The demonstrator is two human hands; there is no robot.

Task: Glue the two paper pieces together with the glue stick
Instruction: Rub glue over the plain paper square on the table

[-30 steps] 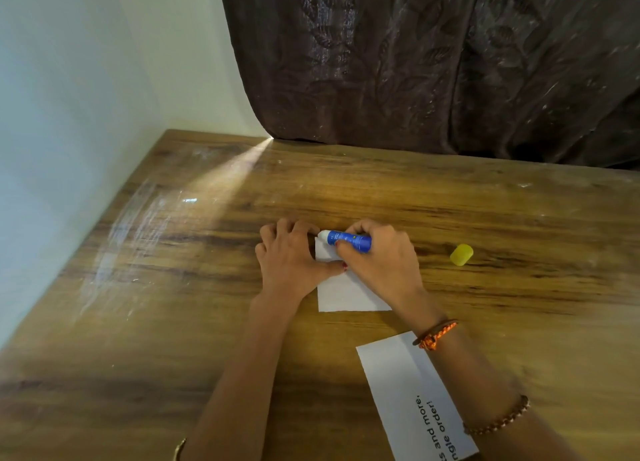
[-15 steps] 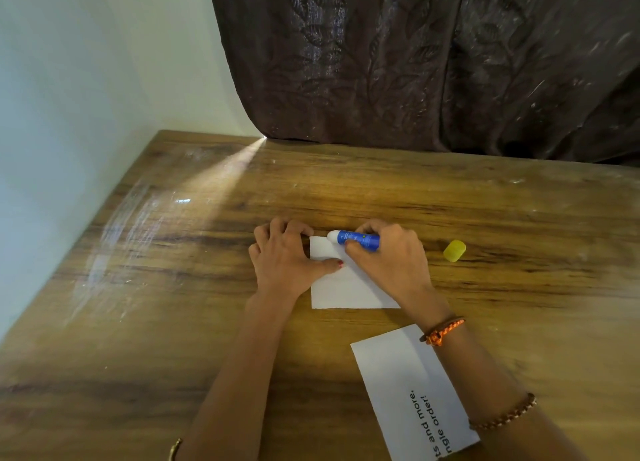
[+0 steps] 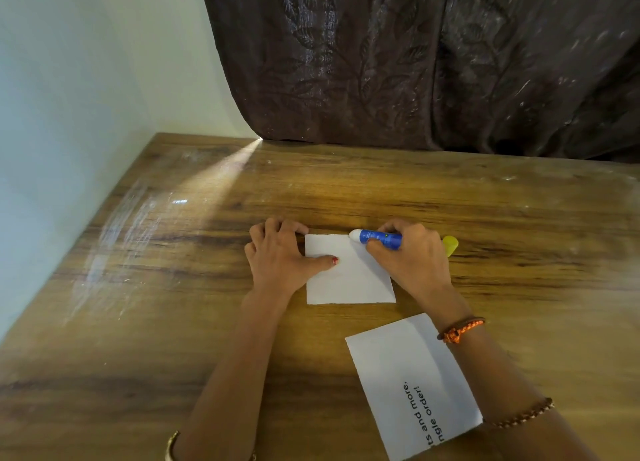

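At the paper's (image 3: 349, 273) far edge, right hand (image 3: 410, 258) tilts glue stick (image 3: 377, 237) sideways.

A wooden table (image 3: 346, 190) with strong brown grain fills the lower part of the view, its top scuffed with pale, chalky streaks toward the left side. The table sits in a corner: a plain, pale wall (image 3: 69, 97) runs along its left edge and turns to meet the far edge. A dark brown curtain (image 3: 415, 62), patterned with leaves and faintly glossy, hangs behind the table and covers most of the far side. At the curtain's lower left corner a narrow beam of daylight (image 3: 221, 176) slips through and falls diagonally across the tabletop.
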